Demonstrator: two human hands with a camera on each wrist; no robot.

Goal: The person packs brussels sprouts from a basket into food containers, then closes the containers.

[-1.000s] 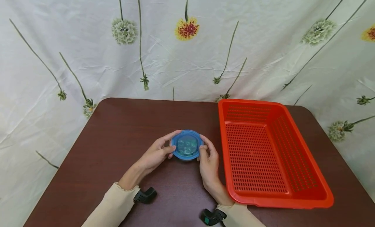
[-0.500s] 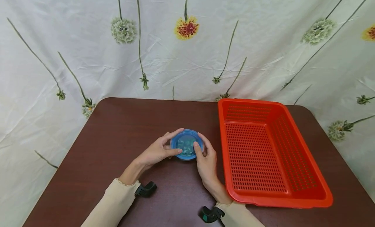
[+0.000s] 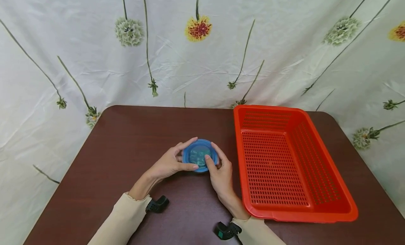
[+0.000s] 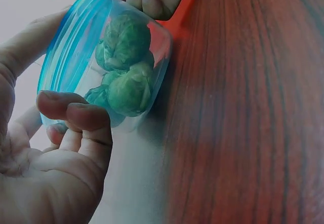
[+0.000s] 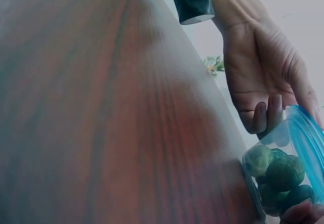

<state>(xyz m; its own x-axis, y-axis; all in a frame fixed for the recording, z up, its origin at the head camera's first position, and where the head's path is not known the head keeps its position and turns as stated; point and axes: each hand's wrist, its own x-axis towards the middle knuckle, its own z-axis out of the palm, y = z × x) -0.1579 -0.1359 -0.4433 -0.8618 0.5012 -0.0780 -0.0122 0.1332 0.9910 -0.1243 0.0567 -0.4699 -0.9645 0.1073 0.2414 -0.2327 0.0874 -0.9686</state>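
A round clear plastic food container (image 4: 158, 42) with a blue lid (image 3: 198, 153) is between my two hands at the middle of the table. Several green Brussels sprouts (image 4: 130, 90) show through its wall in both wrist views. My left hand (image 3: 169, 163) grips the left side, its thumb along the lid's near edge and its index finger at the far rim. On the other side my right hand (image 3: 222, 174) holds the rim, thumb lying on the lid and index finger on the far right edge. The lid sits on the container. Whether the base touches the table cannot be told.
A red perforated plastic basket (image 3: 245, 188) stands on the right side of the dark brown wooden table (image 3: 139, 132), close to my right forearm. Behind the table hangs a white flower-printed cloth (image 3: 171, 55). Each wrist wears a black camera strap (image 3: 158, 204).
Both thumbs have moved inward from the rim onto the lid. The right index finger has shifted toward the far rim. The head view has shifted slightly; the basket stays put.
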